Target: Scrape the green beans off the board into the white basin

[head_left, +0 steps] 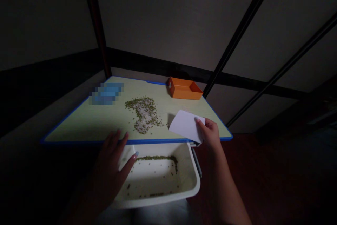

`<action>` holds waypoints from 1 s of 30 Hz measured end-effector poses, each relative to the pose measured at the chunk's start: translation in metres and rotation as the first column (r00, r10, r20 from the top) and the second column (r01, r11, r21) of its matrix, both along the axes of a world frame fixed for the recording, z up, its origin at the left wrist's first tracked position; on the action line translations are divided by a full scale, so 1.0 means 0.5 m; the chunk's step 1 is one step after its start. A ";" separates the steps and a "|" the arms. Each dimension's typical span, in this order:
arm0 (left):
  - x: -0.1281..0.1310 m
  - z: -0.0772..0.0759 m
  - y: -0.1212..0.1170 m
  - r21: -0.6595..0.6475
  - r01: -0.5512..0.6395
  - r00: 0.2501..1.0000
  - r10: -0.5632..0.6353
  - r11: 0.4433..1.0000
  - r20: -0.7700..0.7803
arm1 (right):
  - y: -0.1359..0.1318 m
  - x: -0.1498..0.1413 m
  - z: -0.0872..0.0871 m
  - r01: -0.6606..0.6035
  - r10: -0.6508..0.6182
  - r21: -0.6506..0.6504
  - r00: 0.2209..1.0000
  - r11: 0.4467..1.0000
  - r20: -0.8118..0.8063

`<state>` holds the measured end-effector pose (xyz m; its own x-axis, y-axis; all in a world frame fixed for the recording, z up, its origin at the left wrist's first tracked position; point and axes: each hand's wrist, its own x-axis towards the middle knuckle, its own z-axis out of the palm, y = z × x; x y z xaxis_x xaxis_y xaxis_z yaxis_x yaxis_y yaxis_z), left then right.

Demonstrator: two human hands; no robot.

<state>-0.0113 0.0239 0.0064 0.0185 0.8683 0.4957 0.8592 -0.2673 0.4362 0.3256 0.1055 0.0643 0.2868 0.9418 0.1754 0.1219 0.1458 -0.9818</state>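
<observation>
A white card is pinched between the thumb and fingers of my right hand, tilted over the right part of the tabletop. Left of it, a spread pile of green beans mixed with whitish grains lies on the table. My left hand has its fingers apart, with the fingertips by the table's front edge and the thumb over a white plastic tub. Small green beans line the tub's far inner edge, and several lie scattered on its bottom.
The pale table has a blue rim. An orange open box stands at its back right, and a blurred blue item lies at the back left. A panelled wall rises behind.
</observation>
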 end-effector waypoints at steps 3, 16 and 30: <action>0.000 0.002 -0.002 -0.015 0.004 1.000 -0.004 1.000 -0.008 | -0.002 0.004 -0.001 0.017 -0.017 -0.003 1.000 1.000 -0.001; 0.004 0.002 -0.004 -0.014 -0.018 1.000 0.018 1.000 -0.011 | -0.002 0.036 -0.020 0.171 -0.169 0.052 0.985 0.984 -0.034; 0.004 0.000 0.000 0.025 -0.019 0.999 0.020 1.000 -0.033 | -0.003 0.011 -0.002 0.091 -0.092 -0.011 0.996 0.996 -0.020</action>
<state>-0.0093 0.0237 0.0064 0.0187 0.8560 0.5166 0.8781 -0.2611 0.4010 0.3309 0.1041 0.0633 0.3754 0.9131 0.1592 0.1138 0.1251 -0.9856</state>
